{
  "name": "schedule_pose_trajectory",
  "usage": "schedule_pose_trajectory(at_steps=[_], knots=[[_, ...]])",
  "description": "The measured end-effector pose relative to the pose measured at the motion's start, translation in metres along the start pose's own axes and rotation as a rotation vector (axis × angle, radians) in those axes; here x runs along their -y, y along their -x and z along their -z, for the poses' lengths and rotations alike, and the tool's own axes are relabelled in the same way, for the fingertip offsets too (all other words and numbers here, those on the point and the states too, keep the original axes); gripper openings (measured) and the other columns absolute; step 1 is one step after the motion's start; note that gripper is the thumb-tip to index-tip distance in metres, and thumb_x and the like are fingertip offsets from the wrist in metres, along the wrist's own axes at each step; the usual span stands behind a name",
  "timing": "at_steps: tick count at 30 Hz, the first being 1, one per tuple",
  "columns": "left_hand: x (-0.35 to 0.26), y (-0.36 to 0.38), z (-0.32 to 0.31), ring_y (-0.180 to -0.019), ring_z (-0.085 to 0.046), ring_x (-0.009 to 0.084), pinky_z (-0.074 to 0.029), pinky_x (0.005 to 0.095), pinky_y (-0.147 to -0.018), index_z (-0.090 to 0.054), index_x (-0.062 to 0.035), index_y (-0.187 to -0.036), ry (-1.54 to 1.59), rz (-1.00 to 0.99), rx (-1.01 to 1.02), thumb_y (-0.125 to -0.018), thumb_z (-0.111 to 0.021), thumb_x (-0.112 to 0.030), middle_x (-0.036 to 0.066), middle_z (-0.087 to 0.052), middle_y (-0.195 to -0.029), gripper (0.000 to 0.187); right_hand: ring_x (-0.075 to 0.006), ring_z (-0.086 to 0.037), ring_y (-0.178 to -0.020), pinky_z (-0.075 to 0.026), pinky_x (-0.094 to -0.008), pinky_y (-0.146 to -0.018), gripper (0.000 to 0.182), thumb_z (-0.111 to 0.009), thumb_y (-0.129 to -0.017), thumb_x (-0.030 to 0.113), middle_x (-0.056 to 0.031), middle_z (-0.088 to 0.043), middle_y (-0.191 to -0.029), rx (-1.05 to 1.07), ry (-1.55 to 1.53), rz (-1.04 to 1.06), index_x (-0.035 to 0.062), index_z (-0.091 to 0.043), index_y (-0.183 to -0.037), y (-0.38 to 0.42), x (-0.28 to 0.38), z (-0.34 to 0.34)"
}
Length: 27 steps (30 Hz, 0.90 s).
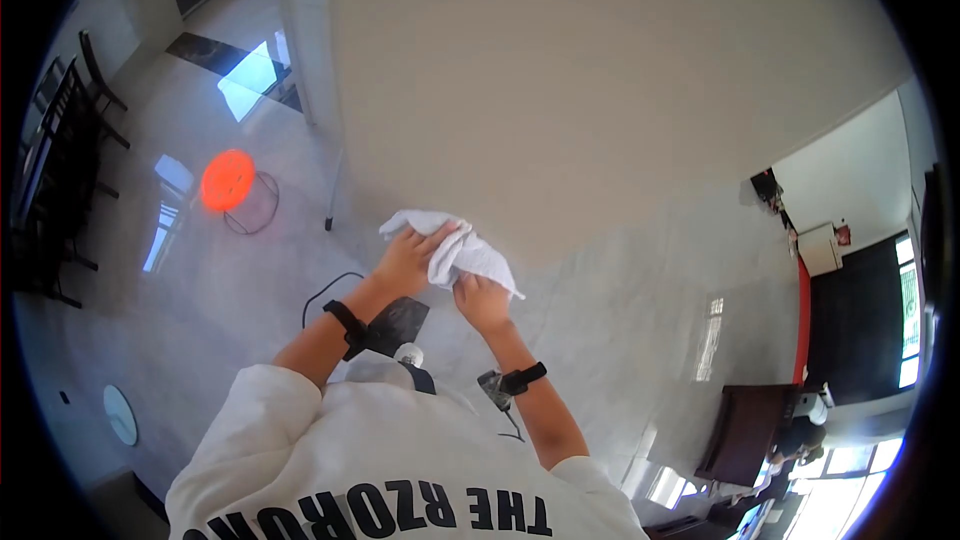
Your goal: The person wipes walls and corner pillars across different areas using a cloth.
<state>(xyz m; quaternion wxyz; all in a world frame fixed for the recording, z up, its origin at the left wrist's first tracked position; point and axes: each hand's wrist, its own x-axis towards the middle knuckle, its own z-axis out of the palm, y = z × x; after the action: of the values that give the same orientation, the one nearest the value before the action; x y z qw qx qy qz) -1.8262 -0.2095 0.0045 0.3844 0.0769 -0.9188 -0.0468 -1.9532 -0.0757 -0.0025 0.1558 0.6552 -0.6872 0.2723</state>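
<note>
A white cloth [470, 258] is bunched between both my hands, held out in front of my chest. My left hand [410, 258] grips its upper left part, fingers wrapped over the fabric. My right hand [482, 302] holds the lower right part, with a corner of the cloth hanging past it. Each wrist wears a black band. The cloth hangs in the air, just in front of a large plain beige wall [600, 90].
A glossy tiled floor [230, 280] lies below. An orange round stool [228, 180] stands to the left, with a black cable [325, 290] near it. Dark chairs [60, 140] line the far left. A dark cabinet [745, 430] and a bright window [840, 480] are at the right.
</note>
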Motion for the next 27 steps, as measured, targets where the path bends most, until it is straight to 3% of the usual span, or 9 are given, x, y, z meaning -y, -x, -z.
schedule_pose_trajectory(at_steps=[5,7,9,14,16,17,20,23,27], knots=[[0.037,-0.082,0.072,-0.122,-0.04,0.0346,-0.031,0.0524,-0.095,-0.055,-0.0139,-0.122,-0.18,0.016,-0.28,-0.074,-0.061,-0.031,0.011,-0.029,-0.143,0.051,-0.0392,-0.057,-0.096,-0.043,-0.0475,-0.085,0.039,-0.062,-0.07,0.011,-0.0217,-0.06,-0.101,-0.233,-0.019,0.122,-0.0013,-0.058,-0.106,-0.117,0.035,0.063],[0.049,-0.113,0.102,-0.12,-0.043,0.0328,-0.033,0.0487,-0.096,-0.054,-0.0151,-0.123,-0.132,0.073,-0.449,-0.074,-0.062,-0.029,0.012,-0.035,-0.14,0.052,-0.0404,-0.057,-0.096,-0.043,-0.0473,-0.084,0.042,-0.062,-0.071,0.01,-0.023,-0.059,-0.103,-0.307,-0.058,0.107,-0.0026,-0.056,-0.111,-0.146,0.049,0.077],[0.054,-0.114,0.108,-0.123,-0.039,0.034,-0.029,0.0512,-0.098,-0.055,-0.0199,-0.122,-0.117,0.176,-0.427,-0.073,-0.064,-0.035,0.015,-0.032,-0.141,0.052,-0.0418,-0.056,-0.098,-0.043,-0.0463,-0.086,0.045,-0.061,-0.073,0.008,-0.0241,-0.059,-0.106,-0.463,-0.043,0.173,-0.0043,-0.053,-0.115,-0.17,0.058,0.078],[0.061,-0.062,0.055,-0.129,-0.031,0.0323,-0.024,0.0453,-0.104,-0.046,-0.0083,-0.129,0.112,0.324,-0.416,-0.072,-0.068,-0.03,0.015,-0.036,-0.139,0.065,-0.0363,-0.057,-0.102,-0.044,-0.0436,-0.091,0.03,-0.059,-0.077,0.01,-0.02,-0.061,-0.108,-0.22,0.025,0.292,0.0023,-0.06,-0.106,-0.157,0.054,0.019],[0.063,-0.026,0.028,-0.125,-0.035,0.0328,-0.026,0.0415,-0.104,-0.041,-0.0064,-0.132,0.296,0.594,-0.34,-0.075,-0.067,-0.027,0.014,-0.043,-0.133,0.065,-0.036,-0.056,-0.104,-0.043,-0.0418,-0.091,0.029,-0.056,-0.08,0.01,-0.0197,-0.06,-0.109,-0.052,-0.011,0.286,0.002,-0.06,-0.108,-0.138,0.052,-0.014],[0.064,-0.014,0.023,-0.125,-0.036,0.0333,-0.026,0.0404,-0.104,-0.04,-0.0056,-0.132,0.37,0.69,-0.376,-0.076,-0.066,-0.025,0.014,-0.044,-0.131,0.065,-0.0342,-0.054,-0.107,-0.041,-0.0393,-0.094,0.03,-0.052,-0.086,0.014,-0.0181,-0.059,-0.113,0.163,-0.302,0.134,0.0023,-0.057,-0.113,-0.137,0.059,-0.022],[0.056,0.014,0.015,-0.123,-0.035,0.0352,-0.026,0.0386,-0.104,-0.041,-0.0036,-0.13,0.547,0.895,-0.658,-0.077,-0.065,-0.021,0.015,-0.047,-0.126,0.06,-0.0325,-0.053,-0.108,-0.041,-0.0381,-0.094,0.033,-0.05,-0.089,0.019,-0.0171,-0.058,-0.116,0.453,-0.348,0.154,0.0023,-0.055,-0.117,-0.14,0.074,-0.044],[0.061,0.037,-0.008,-0.116,-0.041,0.0268,-0.033,0.0351,-0.098,-0.042,-0.0049,-0.126,0.708,0.723,-0.292,-0.079,-0.064,-0.022,0.015,-0.045,-0.125,0.054,-0.0344,-0.057,-0.096,-0.045,-0.043,-0.084,0.031,-0.048,-0.083,0.01,-0.0185,-0.059,-0.105,0.414,-0.086,0.296,0.0041,-0.055,-0.112,-0.138,0.073,-0.046],[0.072,-0.042,0.069,-0.112,-0.046,0.0263,-0.036,0.0357,-0.096,-0.046,-0.0039,-0.123,0.837,0.613,-0.552,-0.078,-0.064,-0.022,0.014,-0.05,-0.121,0.052,-0.0338,-0.058,-0.073,-0.047,-0.0451,-0.066,0.016,-0.052,-0.078,0.003,-0.0155,-0.06,-0.083,-0.04,-0.008,0.4,0.0026,-0.056,-0.093,-0.178,0.094,-0.008]])
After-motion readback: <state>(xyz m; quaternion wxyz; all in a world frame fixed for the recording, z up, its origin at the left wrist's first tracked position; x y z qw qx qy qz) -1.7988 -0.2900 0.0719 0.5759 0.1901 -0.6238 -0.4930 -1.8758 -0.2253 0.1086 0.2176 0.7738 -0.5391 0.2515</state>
